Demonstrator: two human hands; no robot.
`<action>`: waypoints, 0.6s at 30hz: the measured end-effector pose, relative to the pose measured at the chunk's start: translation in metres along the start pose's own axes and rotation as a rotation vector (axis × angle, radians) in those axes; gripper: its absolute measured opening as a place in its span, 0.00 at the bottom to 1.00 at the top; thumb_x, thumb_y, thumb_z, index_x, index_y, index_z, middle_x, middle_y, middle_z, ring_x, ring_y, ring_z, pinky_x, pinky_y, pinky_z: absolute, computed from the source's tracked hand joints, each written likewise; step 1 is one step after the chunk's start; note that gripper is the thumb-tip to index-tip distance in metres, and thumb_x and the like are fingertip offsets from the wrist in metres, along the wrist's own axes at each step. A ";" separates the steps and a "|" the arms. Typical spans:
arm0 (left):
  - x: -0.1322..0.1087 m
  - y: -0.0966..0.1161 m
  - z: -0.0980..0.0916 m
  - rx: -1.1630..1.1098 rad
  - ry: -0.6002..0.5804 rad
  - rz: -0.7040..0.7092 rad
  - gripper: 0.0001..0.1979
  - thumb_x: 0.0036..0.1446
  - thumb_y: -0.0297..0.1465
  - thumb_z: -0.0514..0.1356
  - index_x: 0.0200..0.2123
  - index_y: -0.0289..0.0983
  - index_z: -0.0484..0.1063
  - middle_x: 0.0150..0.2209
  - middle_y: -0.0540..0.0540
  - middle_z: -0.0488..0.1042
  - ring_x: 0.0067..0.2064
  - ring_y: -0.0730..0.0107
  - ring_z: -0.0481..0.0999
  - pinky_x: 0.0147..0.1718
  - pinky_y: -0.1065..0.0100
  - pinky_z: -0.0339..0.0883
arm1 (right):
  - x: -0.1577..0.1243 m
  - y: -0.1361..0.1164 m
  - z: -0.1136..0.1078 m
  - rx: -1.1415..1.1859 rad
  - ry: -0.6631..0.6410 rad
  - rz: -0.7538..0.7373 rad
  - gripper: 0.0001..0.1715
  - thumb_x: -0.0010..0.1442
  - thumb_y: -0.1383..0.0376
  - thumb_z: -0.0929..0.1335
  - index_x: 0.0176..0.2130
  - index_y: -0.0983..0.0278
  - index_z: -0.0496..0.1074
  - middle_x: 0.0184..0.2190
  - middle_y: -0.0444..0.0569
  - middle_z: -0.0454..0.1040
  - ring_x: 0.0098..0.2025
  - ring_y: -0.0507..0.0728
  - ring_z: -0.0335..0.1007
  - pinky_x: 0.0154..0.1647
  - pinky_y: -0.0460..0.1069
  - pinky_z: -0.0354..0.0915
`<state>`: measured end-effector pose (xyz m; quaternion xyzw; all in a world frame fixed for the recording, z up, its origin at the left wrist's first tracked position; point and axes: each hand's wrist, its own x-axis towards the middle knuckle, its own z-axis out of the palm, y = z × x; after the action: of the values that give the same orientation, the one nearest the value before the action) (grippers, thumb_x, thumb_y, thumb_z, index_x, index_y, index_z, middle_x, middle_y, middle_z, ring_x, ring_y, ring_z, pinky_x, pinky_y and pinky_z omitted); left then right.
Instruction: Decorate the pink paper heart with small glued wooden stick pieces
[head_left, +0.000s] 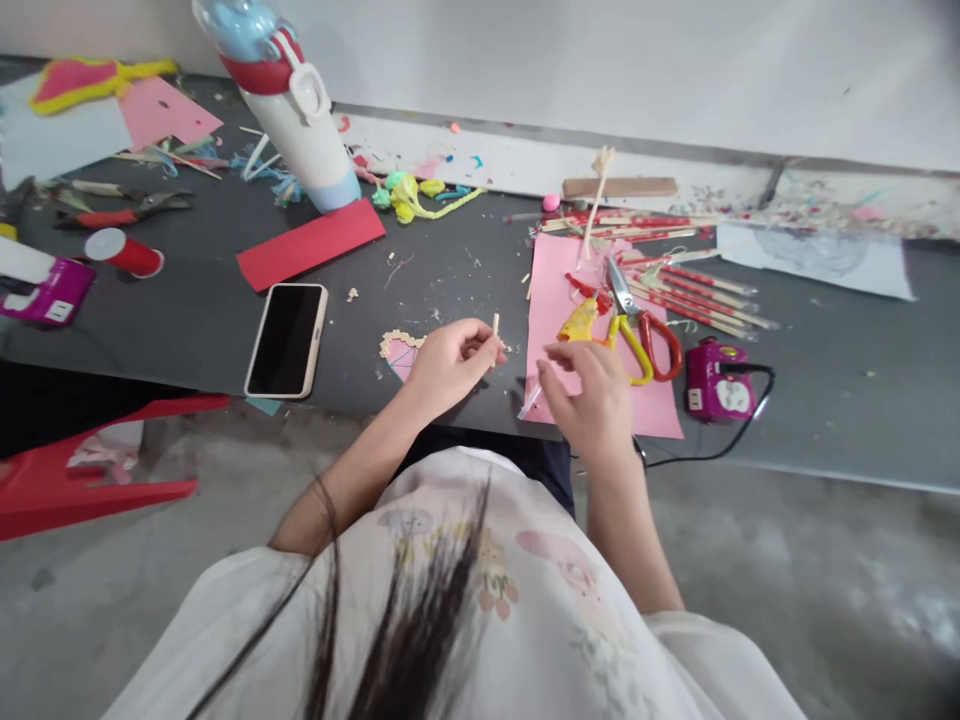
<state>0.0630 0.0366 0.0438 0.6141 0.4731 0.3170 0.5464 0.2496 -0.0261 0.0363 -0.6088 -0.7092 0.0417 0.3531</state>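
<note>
We found the left hand (pixel 456 362) pinching a short stick (pixel 496 324) near the front edge of the table (pixel 442 262), beside a pink piece (pixel 400 358). We noted the right hand (pixel 590 395), fingers parted, near scissors (pixel 621 288).

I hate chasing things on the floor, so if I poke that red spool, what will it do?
The red spool would probably roll, since it lies on its side with round ends on a flat table. It's likely light, being small, so a gentle nudge might be enough.
</note>
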 end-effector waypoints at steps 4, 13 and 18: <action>0.000 -0.005 0.000 -0.035 -0.037 -0.070 0.11 0.61 0.39 0.56 0.36 0.37 0.69 0.28 0.47 0.78 0.27 0.73 0.77 0.29 0.72 0.69 | -0.005 0.042 -0.021 -0.319 -0.019 0.113 0.11 0.63 0.61 0.66 0.44 0.62 0.72 0.38 0.54 0.76 0.42 0.63 0.72 0.45 0.59 0.69; 0.000 -0.004 0.005 -0.003 -0.105 -0.056 0.10 0.62 0.38 0.56 0.36 0.37 0.68 0.26 0.49 0.77 0.26 0.75 0.75 0.29 0.73 0.69 | -0.012 0.065 -0.031 -0.444 -0.249 0.172 0.20 0.60 0.55 0.68 0.48 0.64 0.70 0.42 0.60 0.75 0.44 0.67 0.71 0.44 0.61 0.67; 0.000 -0.003 0.005 -0.005 -0.109 -0.068 0.09 0.60 0.38 0.57 0.35 0.38 0.68 0.26 0.49 0.76 0.27 0.73 0.75 0.29 0.71 0.69 | -0.011 0.068 -0.026 -0.441 -0.259 0.168 0.20 0.60 0.57 0.69 0.49 0.65 0.70 0.42 0.61 0.76 0.45 0.68 0.71 0.45 0.62 0.67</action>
<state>0.0667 0.0347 0.0397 0.6127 0.4625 0.2653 0.5833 0.3203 -0.0278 0.0176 -0.7172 -0.6875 -0.0073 0.1136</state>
